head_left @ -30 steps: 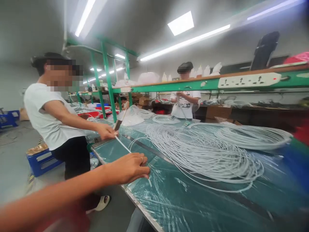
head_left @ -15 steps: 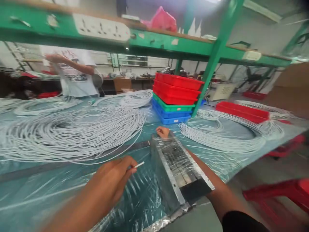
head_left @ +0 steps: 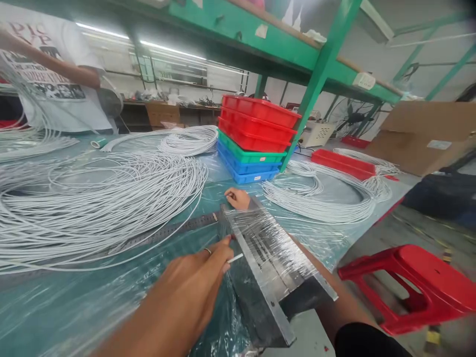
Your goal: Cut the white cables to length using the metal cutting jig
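Head view: my left hand [head_left: 203,263] pinches a white cable end [head_left: 236,258] beside the metal channel [head_left: 247,282] on the surface [head_left: 55,305]; my right hand [head_left: 238,198] curls near the channel's far end, its grip I cannot tell.

Note white on the cable end [head_left: 235,258], mid-frame; pale grey-white on the coil [head_left: 96,213], left. Dull grey on the metal casing [head_left: 255,302], lower centre. Red over green over blue on the stacked trays [head_left: 256,131], upper centre. Plain red on the stool [head_left: 427,275], right. Black and reddish print on the white shirt [head_left: 61,72], upper left.
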Demonstrator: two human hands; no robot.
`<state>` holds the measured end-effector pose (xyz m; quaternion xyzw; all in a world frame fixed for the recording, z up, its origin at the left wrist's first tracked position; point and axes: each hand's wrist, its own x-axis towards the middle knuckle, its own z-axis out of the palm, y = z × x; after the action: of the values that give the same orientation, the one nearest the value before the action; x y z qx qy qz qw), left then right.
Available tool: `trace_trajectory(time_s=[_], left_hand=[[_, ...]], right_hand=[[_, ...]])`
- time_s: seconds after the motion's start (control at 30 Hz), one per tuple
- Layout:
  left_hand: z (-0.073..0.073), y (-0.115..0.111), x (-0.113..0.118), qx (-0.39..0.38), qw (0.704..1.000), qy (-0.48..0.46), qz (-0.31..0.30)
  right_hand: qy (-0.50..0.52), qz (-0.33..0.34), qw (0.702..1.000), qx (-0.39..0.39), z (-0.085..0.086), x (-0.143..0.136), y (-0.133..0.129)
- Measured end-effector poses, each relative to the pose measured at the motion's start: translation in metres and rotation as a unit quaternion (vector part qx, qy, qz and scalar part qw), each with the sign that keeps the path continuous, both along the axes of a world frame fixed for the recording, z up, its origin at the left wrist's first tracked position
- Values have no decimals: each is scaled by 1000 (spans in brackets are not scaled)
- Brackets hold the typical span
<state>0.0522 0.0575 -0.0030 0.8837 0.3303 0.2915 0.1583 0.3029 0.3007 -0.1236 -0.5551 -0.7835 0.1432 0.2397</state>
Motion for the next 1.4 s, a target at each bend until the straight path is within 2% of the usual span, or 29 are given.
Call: trace_trajectory(time_s=[0.1,0.33,0.47,0.57,0.8,0.97,1.13,1.4], left_hand=[[1,0,-1,-21,1000,-2,-18],[-5,-2,5,-60,998,-9,3],[-9,4,9,-69,997,40,-5],[-10,10,11,-63,996,68,15],[-6,10,21,-158,973,155,63],[-8,9,24,-152,970,172,85],[-15,11,27,-131,972,177,84],[-22,15,29,-100,976,178,71]], right_hand=[[-15,-4,1000,3,2,-1,-3],[-19,9,1000,14,7,-7,-8],[8,16,999,35,1,-8,-3],[24,15,998,49,-7,-7,3],[30,22,998,59,-16,-4,9],[24,24,998,54,-19,-3,10],[22,23,998,52,-21,-3,10],[19,17,999,44,-14,-5,4]])
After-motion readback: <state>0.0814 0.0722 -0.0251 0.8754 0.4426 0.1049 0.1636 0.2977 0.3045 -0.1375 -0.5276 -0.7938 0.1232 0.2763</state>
